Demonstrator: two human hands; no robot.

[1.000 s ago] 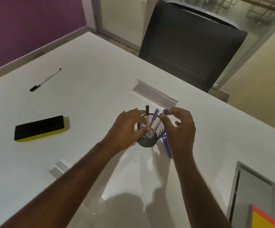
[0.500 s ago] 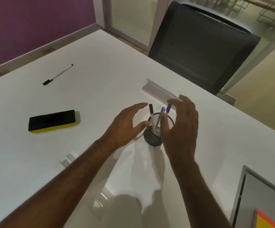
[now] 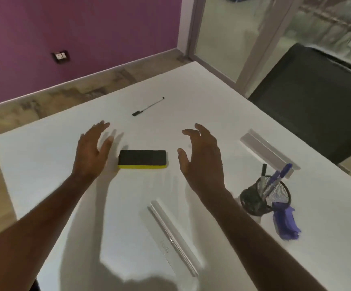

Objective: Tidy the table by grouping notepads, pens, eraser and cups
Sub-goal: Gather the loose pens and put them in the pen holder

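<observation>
Eraser (image 3: 142, 159) lies flat on the tabletop (image 3: 44, 156), black face up, yellow layer along its near side. Its long axis runs left to right across our view, roughly square to both forearms.

Our left hand (image 3: 90, 152) hovers just beside the eraser's left end, fingers spread and empty, palm turned inward. Our right hand (image 3: 201, 156) hovers near the right end, also spread and empty, with a clear gap between thumb and eraser. The eraser sits between the two hands; the left is the nearer one.

We judge the eraser is the next pick. Either hand could close over a short end, but the left needs the smaller shift.

Loose pen (image 3: 148, 106) lies beyond the eraser toward the tabletop's far edge, well apart from both hands, slanting up to the right. Mesh cup (image 3: 264, 198) with pens stands well off toward the right edge.
</observation>
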